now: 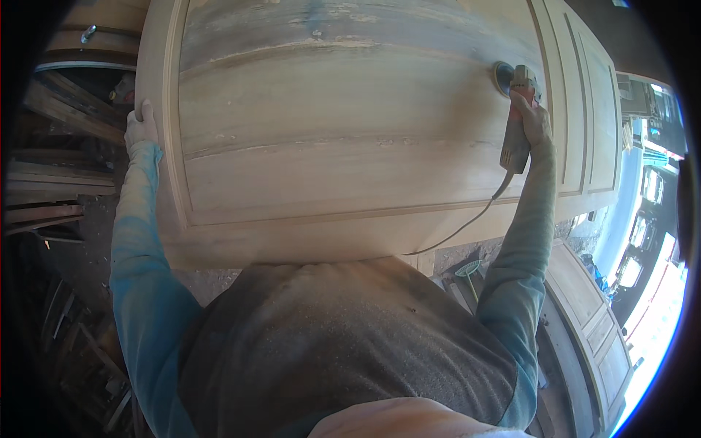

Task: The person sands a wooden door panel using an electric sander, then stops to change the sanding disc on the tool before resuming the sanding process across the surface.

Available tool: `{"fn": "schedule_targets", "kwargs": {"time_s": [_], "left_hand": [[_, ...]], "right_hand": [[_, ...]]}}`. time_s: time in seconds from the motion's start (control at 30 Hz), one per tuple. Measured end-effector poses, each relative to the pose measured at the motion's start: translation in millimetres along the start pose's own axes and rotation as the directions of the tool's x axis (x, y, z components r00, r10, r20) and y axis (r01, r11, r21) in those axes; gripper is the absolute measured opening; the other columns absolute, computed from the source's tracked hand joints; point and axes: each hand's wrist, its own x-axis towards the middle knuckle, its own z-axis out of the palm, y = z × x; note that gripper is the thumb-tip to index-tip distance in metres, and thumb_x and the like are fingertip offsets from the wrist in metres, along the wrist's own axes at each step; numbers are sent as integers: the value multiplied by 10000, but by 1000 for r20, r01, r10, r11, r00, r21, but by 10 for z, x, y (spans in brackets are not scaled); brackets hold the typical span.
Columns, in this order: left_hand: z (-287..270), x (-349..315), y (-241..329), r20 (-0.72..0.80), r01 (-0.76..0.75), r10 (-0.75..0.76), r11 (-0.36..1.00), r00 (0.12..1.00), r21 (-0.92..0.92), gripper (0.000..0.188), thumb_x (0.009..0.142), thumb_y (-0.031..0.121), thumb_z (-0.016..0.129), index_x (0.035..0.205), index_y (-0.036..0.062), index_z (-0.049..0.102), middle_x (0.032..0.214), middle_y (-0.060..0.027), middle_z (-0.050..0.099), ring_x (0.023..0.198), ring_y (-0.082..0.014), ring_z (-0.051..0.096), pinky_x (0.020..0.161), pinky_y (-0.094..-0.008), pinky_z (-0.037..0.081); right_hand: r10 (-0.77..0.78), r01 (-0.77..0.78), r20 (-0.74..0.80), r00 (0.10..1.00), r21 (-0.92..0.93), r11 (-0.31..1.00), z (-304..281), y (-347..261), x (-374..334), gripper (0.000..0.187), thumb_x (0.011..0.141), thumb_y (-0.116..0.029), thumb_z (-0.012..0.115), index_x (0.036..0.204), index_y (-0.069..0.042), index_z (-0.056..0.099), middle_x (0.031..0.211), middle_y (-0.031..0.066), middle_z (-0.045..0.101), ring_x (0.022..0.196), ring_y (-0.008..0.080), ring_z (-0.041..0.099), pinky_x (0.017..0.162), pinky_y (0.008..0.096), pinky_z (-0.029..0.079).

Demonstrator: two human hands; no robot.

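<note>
A large pale wooden door (350,175) with framed panels lies flat in front of me. My right hand (534,120) is closed around the body of an angle grinder (515,142), near the right side of the big panel. Its round dark disc (503,79) sits at the panel surface; whether it is spinning cannot be made out. A cord (467,223) runs from the tool's rear across the door's near edge. My left hand (142,128) grips the door's left edge, its fingers partly hidden there. Rough, darker bands with flaking patches cross the panel.
Stacked wooden boards (62,179) fill the left side, with scrap pieces lower down. Another panelled door (591,306) leans at the lower right. Close to my right forearm is a green netted racket-like object (468,269). Bright light enters from the far right.
</note>
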Motion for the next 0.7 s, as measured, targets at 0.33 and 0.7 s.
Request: {"fn": "schedule_targets", "kwargs": {"time_s": [0.33, 0.7], "left_hand": [[-52, 44, -156, 55, 35, -37, 999, 998, 42, 816, 935, 740, 448, 1388, 73, 575, 1322, -235, 664, 1227, -438, 628, 1033, -512, 491], [-217, -3056, 358, 544, 111, 762, 543, 352, -833, 589, 1040, 486, 577, 1329, -27, 557, 1171, -140, 671, 1063, -210, 653, 946, -346, 527]], "right_hand": [[134, -46, -35, 990, 832, 553, 1150, -157, -1545, 779, 1046, -640, 433, 1468, 14, 484, 1200, 146, 665, 949, 229, 698, 806, 369, 602], [-217, -77, 141, 966, 958, 276, 2449, -1186, -3057, 666, 1043, -594, 367, 1168, 15, 605, 869, 184, 695, 708, 288, 698, 631, 394, 588]]}}
